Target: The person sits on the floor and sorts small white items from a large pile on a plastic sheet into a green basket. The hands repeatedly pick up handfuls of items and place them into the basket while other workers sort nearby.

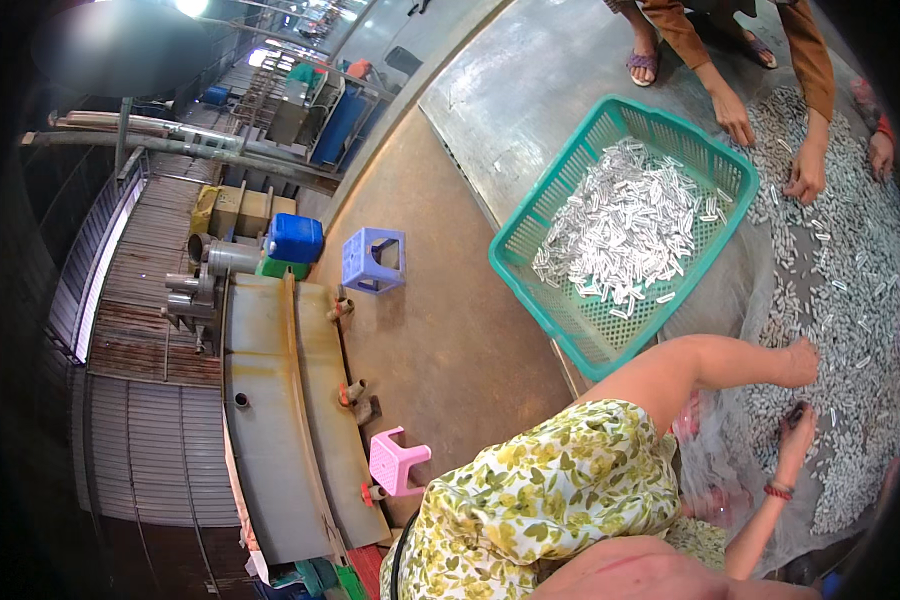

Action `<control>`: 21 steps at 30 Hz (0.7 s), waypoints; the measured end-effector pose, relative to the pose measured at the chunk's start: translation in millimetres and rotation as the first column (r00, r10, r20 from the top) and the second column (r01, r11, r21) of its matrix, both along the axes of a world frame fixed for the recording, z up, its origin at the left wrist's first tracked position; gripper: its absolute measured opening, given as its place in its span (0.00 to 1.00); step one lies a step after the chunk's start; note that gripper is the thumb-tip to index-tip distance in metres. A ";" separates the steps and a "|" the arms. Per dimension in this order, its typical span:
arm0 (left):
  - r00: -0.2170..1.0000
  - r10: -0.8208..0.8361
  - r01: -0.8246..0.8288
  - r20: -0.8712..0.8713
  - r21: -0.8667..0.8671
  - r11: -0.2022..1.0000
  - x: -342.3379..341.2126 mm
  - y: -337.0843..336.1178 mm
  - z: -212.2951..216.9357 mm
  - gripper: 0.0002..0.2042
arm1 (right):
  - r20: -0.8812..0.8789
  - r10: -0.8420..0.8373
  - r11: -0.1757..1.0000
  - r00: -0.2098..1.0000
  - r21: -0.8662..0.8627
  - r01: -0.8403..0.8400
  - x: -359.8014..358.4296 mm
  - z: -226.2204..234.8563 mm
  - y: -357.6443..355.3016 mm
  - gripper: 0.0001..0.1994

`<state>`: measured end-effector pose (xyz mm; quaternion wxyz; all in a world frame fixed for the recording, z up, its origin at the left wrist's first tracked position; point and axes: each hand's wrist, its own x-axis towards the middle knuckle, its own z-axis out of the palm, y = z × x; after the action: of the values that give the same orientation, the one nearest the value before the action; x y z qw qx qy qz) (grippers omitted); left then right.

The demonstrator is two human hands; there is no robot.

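A spread of small grey-white pieces (840,330) covers the surface at the right, with some longer shiny slivers among them. My left hand (798,362) is down at the near edge of the spread, its fingers curled; whether they hold a piece cannot be made out. Just below it, my right hand (794,438), with a red bracelet at the wrist, has its fingers closed around something small and dark. To the left of the spread, a green plastic basket (530,285) holds a heap of shiny, white, short stick-like pieces (625,220).
Across the spread, a person in brown sleeves (817,60) has both hands on the pieces. Another person's hand (880,155) reaches in at the far right. Clear plastic sheeting (725,440) lies beside my arms. A purple stool (374,260) and a pink stool (398,462) stand on the left.
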<state>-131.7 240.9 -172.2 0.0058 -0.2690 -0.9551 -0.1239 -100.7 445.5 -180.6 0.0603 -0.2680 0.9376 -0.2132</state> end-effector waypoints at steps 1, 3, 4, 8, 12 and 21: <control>0.995 -0.009 0.015 0.095 -0.063 0.998 -3.9 -9.9 13.8 0.08 | -0.191 0.122 0.991 0.974 -0.040 -0.131 -1.2 -5.3 -18.3 0.23; 0.948 0.009 0.053 0.317 -0.189 0.981 -5.3 -28.4 30.5 0.10 | 0.165 0.036 0.994 0.986 -0.108 -0.018 -20.9 -0.3 -32.3 0.15; 0.962 0.054 -0.013 0.269 -0.152 0.988 5.4 -32.3 24.6 0.11 | 0.255 0.002 0.995 0.967 -0.096 0.023 -21.4 11.0 -37.5 0.13; 0.947 0.227 -0.237 0.226 0.018 0.971 16.8 -43.6 40.1 0.12 | 0.423 -0.121 0.934 0.898 -0.257 0.247 -48.3 14.0 -17.2 0.12; 0.957 0.129 -0.242 0.259 0.473 0.847 10.8 -55.0 74.7 0.11 | 0.444 -0.132 0.927 0.886 -0.262 0.269 -79.6 28.4 -17.7 0.15; 0.940 0.171 -0.304 0.296 0.493 0.815 28.7 -69.9 59.2 0.24 | 0.101 0.163 0.979 0.981 -0.142 -0.148 -59.9 -27.9 -62.4 0.07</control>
<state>-102.9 171.0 -113.0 -0.0191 -0.1178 -0.9029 -0.4129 -160.6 383.1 -208.5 0.1114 -0.3318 0.8924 -0.2849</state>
